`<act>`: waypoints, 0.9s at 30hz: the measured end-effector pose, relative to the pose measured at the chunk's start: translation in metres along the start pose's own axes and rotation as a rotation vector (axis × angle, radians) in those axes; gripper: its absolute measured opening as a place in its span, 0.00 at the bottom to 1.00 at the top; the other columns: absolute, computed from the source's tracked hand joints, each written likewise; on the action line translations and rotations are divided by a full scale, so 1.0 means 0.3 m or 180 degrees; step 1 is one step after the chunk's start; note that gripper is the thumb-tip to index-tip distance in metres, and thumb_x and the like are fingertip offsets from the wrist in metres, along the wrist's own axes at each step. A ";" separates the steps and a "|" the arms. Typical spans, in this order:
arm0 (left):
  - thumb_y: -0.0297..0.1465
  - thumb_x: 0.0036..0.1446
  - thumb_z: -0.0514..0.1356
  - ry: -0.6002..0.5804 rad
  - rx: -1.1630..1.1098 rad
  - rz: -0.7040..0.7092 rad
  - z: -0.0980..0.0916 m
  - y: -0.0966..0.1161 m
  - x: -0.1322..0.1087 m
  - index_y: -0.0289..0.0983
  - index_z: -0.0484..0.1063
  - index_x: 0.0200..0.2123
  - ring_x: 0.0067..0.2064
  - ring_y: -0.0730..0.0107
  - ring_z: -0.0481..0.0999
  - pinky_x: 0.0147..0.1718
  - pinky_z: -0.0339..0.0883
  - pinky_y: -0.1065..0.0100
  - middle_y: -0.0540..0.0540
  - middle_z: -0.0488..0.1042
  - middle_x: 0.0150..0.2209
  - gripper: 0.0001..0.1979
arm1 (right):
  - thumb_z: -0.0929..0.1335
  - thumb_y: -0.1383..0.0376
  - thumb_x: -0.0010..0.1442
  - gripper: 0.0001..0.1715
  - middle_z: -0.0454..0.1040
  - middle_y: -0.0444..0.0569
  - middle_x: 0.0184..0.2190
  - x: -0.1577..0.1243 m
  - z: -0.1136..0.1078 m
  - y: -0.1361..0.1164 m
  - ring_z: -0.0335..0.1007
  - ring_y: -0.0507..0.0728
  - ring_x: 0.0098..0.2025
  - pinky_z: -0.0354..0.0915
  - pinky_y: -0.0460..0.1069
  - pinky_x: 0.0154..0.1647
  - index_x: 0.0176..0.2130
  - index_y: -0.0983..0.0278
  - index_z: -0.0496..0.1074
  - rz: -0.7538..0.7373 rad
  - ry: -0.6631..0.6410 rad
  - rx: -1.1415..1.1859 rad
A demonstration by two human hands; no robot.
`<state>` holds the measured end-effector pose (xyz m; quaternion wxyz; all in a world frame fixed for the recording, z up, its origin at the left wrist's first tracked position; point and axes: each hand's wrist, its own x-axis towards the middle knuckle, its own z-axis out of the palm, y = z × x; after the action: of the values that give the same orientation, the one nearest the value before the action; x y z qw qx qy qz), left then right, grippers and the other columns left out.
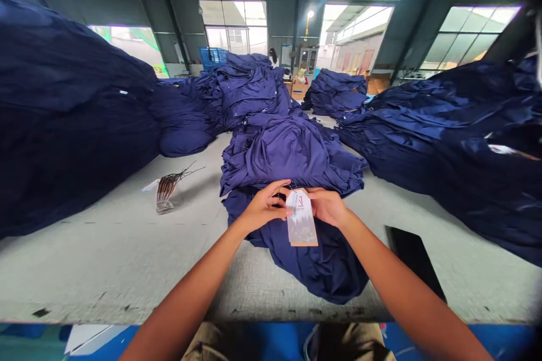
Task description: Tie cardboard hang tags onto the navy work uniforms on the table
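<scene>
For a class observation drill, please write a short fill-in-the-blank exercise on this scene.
The left hand and right hand are at the white tag, above cloth coloured dark ____.
A flat black object lies on the table beside the ____ forearm.
A bundle of black cords lies to the ____ of both hands.

Missing words: blue; right; left.

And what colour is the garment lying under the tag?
Dark navy blue; the garment shows best in the head view.
</scene>
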<state>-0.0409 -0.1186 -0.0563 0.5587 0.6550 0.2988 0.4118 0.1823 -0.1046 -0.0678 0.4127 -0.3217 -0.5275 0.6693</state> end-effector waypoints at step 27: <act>0.37 0.55 0.73 0.0500 -0.0669 0.0026 0.042 -0.145 0.030 0.36 0.72 0.41 0.37 0.69 0.81 0.33 0.78 0.70 0.40 0.81 0.51 0.17 | 0.69 0.61 0.64 0.28 0.77 0.53 0.59 -0.141 0.011 0.151 0.74 0.64 0.61 0.68 0.61 0.64 0.62 0.58 0.74 -0.1738 0.0575 -0.2930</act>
<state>-0.0226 -0.1085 -0.0973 0.5975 0.5597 0.2942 0.4931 0.1889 -0.1483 -0.1114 0.4317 -0.3767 -0.7930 0.2072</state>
